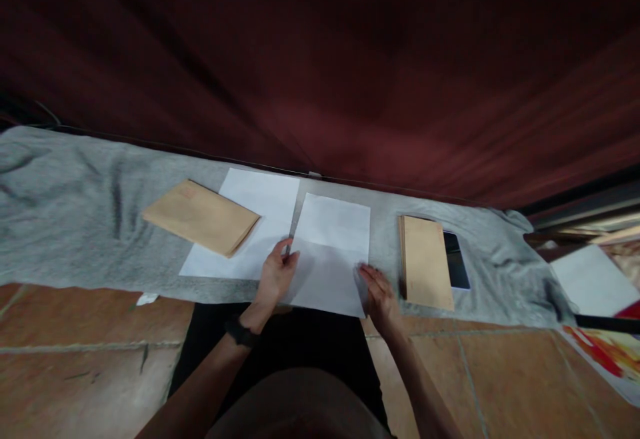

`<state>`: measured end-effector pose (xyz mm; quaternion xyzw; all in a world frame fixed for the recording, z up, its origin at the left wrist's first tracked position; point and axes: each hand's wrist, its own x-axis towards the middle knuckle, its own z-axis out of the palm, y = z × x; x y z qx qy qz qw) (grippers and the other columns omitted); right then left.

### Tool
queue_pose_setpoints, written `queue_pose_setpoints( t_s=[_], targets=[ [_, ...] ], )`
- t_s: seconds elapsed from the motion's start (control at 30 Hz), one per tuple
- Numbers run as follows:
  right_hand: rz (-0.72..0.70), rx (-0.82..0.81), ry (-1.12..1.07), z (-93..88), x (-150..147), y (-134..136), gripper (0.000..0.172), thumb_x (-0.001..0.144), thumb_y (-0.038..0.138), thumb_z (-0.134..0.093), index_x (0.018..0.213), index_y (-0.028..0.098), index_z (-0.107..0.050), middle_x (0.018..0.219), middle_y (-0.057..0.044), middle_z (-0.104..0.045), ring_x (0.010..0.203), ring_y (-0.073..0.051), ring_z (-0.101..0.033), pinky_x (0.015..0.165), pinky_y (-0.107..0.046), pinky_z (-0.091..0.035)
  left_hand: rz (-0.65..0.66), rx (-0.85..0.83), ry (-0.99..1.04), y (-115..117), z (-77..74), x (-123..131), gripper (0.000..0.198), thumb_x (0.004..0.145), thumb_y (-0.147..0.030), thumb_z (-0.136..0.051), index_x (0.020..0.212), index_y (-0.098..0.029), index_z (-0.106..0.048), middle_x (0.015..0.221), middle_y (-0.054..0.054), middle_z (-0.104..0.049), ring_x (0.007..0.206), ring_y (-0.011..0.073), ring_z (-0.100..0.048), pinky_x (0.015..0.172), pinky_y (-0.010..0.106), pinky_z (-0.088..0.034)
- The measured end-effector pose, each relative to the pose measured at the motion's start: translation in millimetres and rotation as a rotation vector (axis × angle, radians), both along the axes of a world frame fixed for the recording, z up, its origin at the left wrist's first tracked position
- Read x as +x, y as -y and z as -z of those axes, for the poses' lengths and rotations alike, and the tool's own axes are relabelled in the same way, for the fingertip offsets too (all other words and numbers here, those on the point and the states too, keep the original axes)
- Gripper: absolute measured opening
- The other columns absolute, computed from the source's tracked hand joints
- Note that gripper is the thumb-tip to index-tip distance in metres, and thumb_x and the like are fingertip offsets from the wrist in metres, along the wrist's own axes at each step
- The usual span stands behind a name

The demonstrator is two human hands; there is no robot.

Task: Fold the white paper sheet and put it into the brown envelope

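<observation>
A white sheet of paper [333,252] lies in front of me, its near edge at the front of the cloth-covered surface. My left hand [278,275] has its thumb and fingers closed at the left edge of this sheet. At the lower right edge, my right hand [381,296] holds the paper with its fingers close together; its thumb is hidden. To the left lies more white paper [263,199], partly under a stack of brown envelopes [200,218]. Another stack of brown envelopes [429,262] is right of my right hand, overlapping a dark-screened phone or tablet [456,260].
A wrinkled grey cloth [85,212] covers the long narrow surface. Behind it hangs a dark red curtain-like cloth [350,92]. Brown floor tiles [520,366] show in front. At the far right are a white flat object [595,279] and a colourful printed sheet [610,356].
</observation>
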<state>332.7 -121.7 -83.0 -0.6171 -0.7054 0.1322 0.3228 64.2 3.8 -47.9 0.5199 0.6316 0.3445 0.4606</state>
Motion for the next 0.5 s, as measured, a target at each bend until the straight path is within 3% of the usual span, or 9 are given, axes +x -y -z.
queue_pose_setpoints(
  t_s=[0.17,0.27,0.33,0.43,0.5],
  targets=[
    [-0.143,-0.037,0.122,-14.1,4.8,27.2,0.070,0.092,0.008,-0.042,0.159,0.027,-0.032,0.159,-0.006,-0.043,0.147,-0.023,-0.040,0.121,-0.051,-0.038,-0.054,-0.057,0.166,0.1,4.5,-0.9,0.065,0.074,-0.042,-0.070,0.132,-0.013,-0.061,0.062,-0.005,-0.059,0.056,0.0121,-0.051,0.056,0.025,-0.042],
    [-0.199,-0.082,0.193,-19.6,7.4,21.8,0.075,0.088,0.011,-0.052,0.159,0.027,-0.031,0.164,-0.006,-0.034,0.151,-0.026,-0.033,0.123,-0.054,-0.032,-0.035,-0.033,0.181,0.6,7.1,-1.5,0.062,0.077,-0.043,-0.070,0.131,-0.014,-0.063,0.062,-0.005,-0.057,0.057,0.0119,-0.052,0.057,0.025,-0.044],
    [-0.255,-0.105,0.252,-19.5,8.9,15.7,0.076,0.087,0.010,-0.054,0.157,0.028,-0.035,0.163,-0.005,-0.037,0.151,-0.027,-0.033,0.125,-0.057,-0.027,0.012,0.007,0.117,3.0,5.3,-3.6,0.056,0.082,-0.044,-0.066,0.131,-0.017,-0.064,0.068,-0.003,-0.062,0.059,0.0132,-0.055,0.060,0.026,-0.048],
    [-0.303,-0.116,0.275,-17.0,10.8,9.7,0.069,0.089,0.010,-0.053,0.154,0.028,-0.042,0.158,-0.004,-0.045,0.149,-0.024,-0.036,0.125,-0.054,-0.026,0.151,0.201,-0.103,14.2,-4.2,-10.9,0.049,0.092,-0.045,-0.058,0.134,-0.021,-0.062,0.102,0.006,-0.072,0.085,0.0193,-0.068,0.080,0.034,-0.056],
    [-0.320,-0.108,0.265,-15.6,11.9,9.1,0.063,0.091,0.015,-0.053,0.153,0.027,-0.045,0.158,-0.004,-0.046,0.149,-0.024,-0.037,0.125,-0.053,-0.027,0.287,0.413,-0.279,26.9,-11.7,-18.6,0.049,0.095,-0.043,-0.056,0.140,-0.023,-0.057,0.137,0.012,-0.062,0.121,0.0258,-0.061,0.104,0.042,-0.050]
  ],
)
